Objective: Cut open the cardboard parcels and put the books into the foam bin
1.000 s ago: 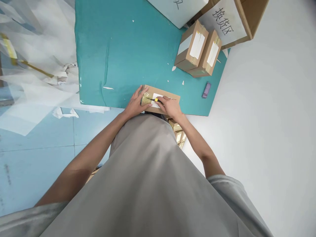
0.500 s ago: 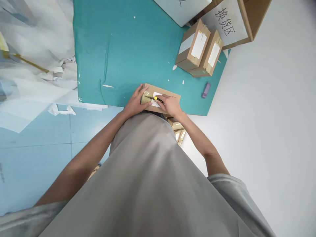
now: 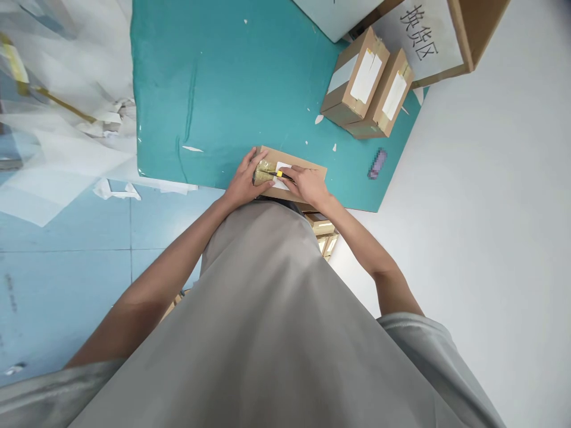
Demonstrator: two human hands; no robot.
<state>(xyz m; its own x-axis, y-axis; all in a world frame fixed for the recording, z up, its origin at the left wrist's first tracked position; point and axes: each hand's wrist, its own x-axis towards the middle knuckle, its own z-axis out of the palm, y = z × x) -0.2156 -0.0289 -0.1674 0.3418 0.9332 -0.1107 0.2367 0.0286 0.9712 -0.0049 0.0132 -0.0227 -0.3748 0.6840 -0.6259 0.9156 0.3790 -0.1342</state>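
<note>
A cardboard box (image 3: 294,159) lies at the near edge of the teal table, close against my body. Shiny tape (image 3: 264,172) covers its left part, beside a white label (image 3: 282,183). My left hand (image 3: 245,178) grips the box's left end, thumb on the near side and fingers on the far side. In my right hand (image 3: 308,185) is a black and yellow pen-like cutter (image 3: 279,174), its thin tip pointing left over the tape. Whether the tip touches the tape is too small to tell.
Two labelled cartons (image 3: 357,77) stand at the right on the teal table (image 3: 214,77). Behind them is a larger open box (image 3: 484,30) with a handwritten sign. Crumpled white sheeting (image 3: 89,59) lies at the left. A pixelated purple item (image 3: 377,164) rests near the right edge.
The view has shifted slightly. My right hand and the cutter have moved very slightly left over the box. My left hand keeps its hold on the box end.
</note>
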